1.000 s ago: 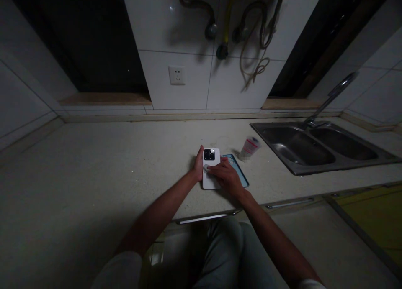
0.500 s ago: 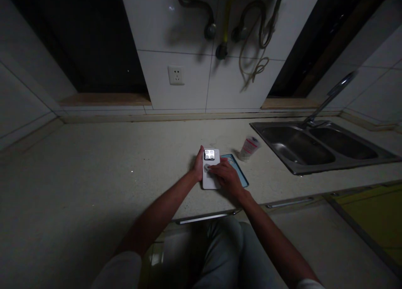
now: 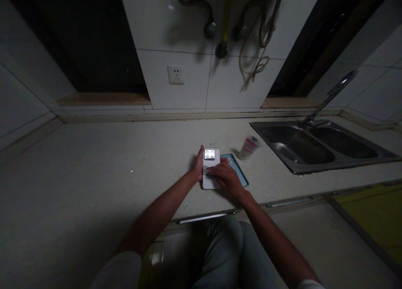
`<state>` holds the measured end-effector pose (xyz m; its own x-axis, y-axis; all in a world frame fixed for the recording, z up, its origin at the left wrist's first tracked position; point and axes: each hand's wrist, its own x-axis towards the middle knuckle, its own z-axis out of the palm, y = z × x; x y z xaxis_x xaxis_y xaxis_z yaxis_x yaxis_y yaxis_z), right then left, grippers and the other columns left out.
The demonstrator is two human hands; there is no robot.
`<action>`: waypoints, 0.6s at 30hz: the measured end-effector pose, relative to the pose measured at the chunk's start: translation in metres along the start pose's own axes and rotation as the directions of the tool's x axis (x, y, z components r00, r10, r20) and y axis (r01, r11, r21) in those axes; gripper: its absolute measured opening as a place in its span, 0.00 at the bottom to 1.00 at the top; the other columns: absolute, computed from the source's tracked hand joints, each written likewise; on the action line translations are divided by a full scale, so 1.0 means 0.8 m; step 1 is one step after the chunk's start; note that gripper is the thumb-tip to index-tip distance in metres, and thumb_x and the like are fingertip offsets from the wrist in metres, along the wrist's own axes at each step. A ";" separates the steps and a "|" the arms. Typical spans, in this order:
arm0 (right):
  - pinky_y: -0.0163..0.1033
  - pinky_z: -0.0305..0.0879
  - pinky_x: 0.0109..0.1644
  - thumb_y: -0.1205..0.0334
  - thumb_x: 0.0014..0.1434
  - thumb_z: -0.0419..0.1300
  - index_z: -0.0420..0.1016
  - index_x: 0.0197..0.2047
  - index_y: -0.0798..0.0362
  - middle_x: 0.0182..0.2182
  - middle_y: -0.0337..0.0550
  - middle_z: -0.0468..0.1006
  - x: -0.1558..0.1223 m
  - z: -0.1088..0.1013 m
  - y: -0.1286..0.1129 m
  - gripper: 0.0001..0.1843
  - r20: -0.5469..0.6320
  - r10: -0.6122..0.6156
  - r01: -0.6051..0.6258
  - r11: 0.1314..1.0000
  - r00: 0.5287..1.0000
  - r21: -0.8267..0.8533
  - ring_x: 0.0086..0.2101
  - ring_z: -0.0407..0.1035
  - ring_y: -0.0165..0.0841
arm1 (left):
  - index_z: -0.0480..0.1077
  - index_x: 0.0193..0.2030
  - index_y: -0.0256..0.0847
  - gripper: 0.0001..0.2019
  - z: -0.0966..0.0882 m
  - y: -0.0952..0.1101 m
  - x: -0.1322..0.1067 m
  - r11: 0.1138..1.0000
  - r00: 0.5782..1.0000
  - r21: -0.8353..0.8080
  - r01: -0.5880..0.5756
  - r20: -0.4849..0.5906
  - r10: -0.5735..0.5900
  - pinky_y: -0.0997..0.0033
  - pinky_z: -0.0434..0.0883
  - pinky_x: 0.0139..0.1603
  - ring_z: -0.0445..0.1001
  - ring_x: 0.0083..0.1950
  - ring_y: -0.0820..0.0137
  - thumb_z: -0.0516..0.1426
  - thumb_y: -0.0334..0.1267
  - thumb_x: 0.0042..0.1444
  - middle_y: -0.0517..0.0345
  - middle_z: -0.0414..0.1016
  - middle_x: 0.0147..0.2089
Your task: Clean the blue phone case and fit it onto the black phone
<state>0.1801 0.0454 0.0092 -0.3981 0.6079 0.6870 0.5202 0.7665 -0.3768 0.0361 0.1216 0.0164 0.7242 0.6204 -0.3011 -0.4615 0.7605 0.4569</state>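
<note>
A white phone point(image 3: 211, 183) lies back up above the counter, its square camera block at the far end. My left hand point(image 3: 197, 165) grips it along the left edge, thumb pointing away from me. Pressed to the phone's back below the cameras is a small whitish wad point(image 3: 205, 170), perhaps a wipe or cotton pad. The fingertips of my right hand point(image 3: 226, 174) are closed on that wad; its exact kind is too small to make out. Partly behind my right hand, a light blue phone case point(image 3: 239, 172) rests on the counter with its inside up.
A clear plastic cup point(image 3: 250, 147) with red print stands right of the case. Farther right, a double steel sink point(image 3: 293, 171) with a tap point(image 3: 329, 96) is set into the pale counter point(image 3: 94, 163). The tiled wall carries a socket point(image 3: 176, 75) and pipes point(image 3: 209, 19).
My right fingertips and the whitish wad have shifted slightly left and toward me across the phone's back. My left hand and the phone stay nearly in place.
</note>
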 end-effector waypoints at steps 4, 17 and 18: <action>0.51 0.72 0.52 0.72 0.62 0.57 0.81 0.50 0.43 0.46 0.43 0.84 0.016 -0.014 -0.003 0.19 -0.178 0.135 -0.128 0.990 0.975 0.051 0.46 0.77 0.40 | 0.77 0.46 0.31 0.40 -0.001 0.000 0.000 1.000 0.999 0.006 -0.030 -0.034 0.030 0.57 0.76 0.44 0.82 0.40 0.54 0.42 0.69 0.62 0.39 0.82 0.37; 0.50 0.71 0.53 0.73 0.63 0.57 0.80 0.50 0.50 0.47 0.50 0.83 0.041 0.039 0.011 0.16 -0.047 0.066 -0.070 0.993 0.997 -0.092 0.48 0.74 0.42 | 0.75 0.46 0.34 0.36 -0.007 0.000 0.005 0.995 0.993 -0.073 -0.066 -0.098 0.059 0.52 0.75 0.49 0.82 0.44 0.52 0.50 0.69 0.59 0.40 0.82 0.39; 0.50 0.72 0.53 0.73 0.63 0.57 0.79 0.50 0.51 0.48 0.50 0.83 0.033 0.041 0.006 0.16 -0.037 0.049 -0.052 0.995 0.998 -0.087 0.48 0.74 0.42 | 0.75 0.47 0.32 0.38 -0.008 0.000 0.005 0.995 0.997 -0.087 -0.054 -0.068 0.048 0.51 0.75 0.50 0.82 0.45 0.51 0.48 0.70 0.59 0.38 0.82 0.40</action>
<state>0.1473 0.0719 0.0055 -0.3445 0.6365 0.6901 0.6035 0.7132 -0.3566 0.0357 0.1255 0.0099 0.6645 0.6681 -0.3348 -0.5430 0.7395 0.3979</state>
